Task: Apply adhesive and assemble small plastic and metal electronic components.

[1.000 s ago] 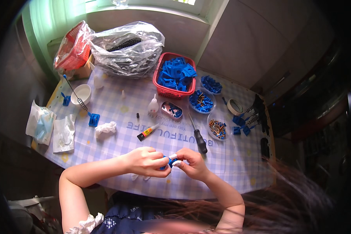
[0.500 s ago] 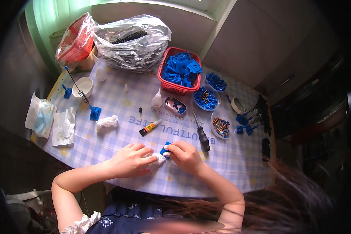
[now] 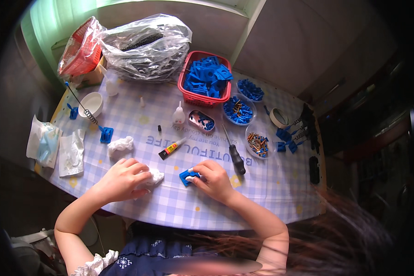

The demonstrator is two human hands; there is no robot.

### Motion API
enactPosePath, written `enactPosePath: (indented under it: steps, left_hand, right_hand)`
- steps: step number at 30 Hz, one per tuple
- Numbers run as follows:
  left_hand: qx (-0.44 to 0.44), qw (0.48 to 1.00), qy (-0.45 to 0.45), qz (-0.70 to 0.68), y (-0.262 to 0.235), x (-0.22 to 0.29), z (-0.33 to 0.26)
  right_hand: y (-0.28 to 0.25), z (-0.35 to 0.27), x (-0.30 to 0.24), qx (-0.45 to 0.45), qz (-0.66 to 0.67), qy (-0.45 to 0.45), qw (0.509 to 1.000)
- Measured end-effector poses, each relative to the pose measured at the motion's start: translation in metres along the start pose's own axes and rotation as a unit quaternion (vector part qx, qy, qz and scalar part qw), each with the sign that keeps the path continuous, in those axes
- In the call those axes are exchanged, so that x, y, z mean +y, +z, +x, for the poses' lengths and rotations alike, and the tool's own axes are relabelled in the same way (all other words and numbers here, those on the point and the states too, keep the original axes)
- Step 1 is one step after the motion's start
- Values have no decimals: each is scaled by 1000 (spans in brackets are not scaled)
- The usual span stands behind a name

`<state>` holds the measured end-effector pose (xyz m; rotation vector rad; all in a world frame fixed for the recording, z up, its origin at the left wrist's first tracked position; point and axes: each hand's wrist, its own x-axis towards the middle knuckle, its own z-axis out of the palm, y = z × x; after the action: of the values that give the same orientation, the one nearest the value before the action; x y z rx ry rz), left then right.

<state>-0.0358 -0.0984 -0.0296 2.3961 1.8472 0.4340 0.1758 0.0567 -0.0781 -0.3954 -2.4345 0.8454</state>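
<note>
Close to the table's near edge, my right hand [image 3: 215,180] pinches a small blue plastic plate [image 3: 185,178] between thumb and forefinger, whose tips look white. My left hand [image 3: 123,180] is to the left, fingers curled round a crumpled white tissue [image 3: 155,177]; its underside is hidden. A gap of tablecloth separates the tissue from the blue plate. Beyond my hands lies a black, yellow and red glue tube [image 3: 171,149] with a pale nozzle. A second crumpled white tissue [image 3: 120,146] rests past my left hand, beside a blue base with a spring [image 3: 106,135].
A black-handled screwdriver [image 3: 237,159] lies right of centre. Behind it are a tub of brass-coloured screws [image 3: 257,145], a tub of blue parts [image 3: 239,110] and a red basket [image 3: 204,99] of blue plates. A tape roll [image 3: 279,118] sits at right, a white bowl [image 3: 91,105] at left.
My left hand has moved left with the tissue, away from the blue plate. My right hand still pinches the plate, now a little further left. The whole view has shifted slightly.
</note>
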Motion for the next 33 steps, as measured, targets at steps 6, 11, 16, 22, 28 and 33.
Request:
enactPosePath:
  steps: [6, 11, 16, 22, 28, 33]
  left_hand:
    - [20, 997, -1, 69, 8, -4, 5]
    - [38, 998, 39, 28, 33, 10, 19]
    - [53, 983, 83, 152, 46, 27, 66]
    - [62, 973, 32, 222, 67, 30, 115]
    - [40, 991, 125, -12, 60, 37, 86]
    - [-4, 994, 113, 0, 38, 33, 37]
  right_hand:
    - [-4, -1, 1, 26, -28, -42, 998]
    - [-13, -4, -1, 7, -54, -71, 996]
    - [-28, -7, 0, 47, -51, -57, 996]
    - [-30, -6, 0, 73, -43, -76, 993]
    - [-40, -9, 2, 149, 12, -70, 986]
    - [-36, -9, 7, 98, 61, -31, 993]
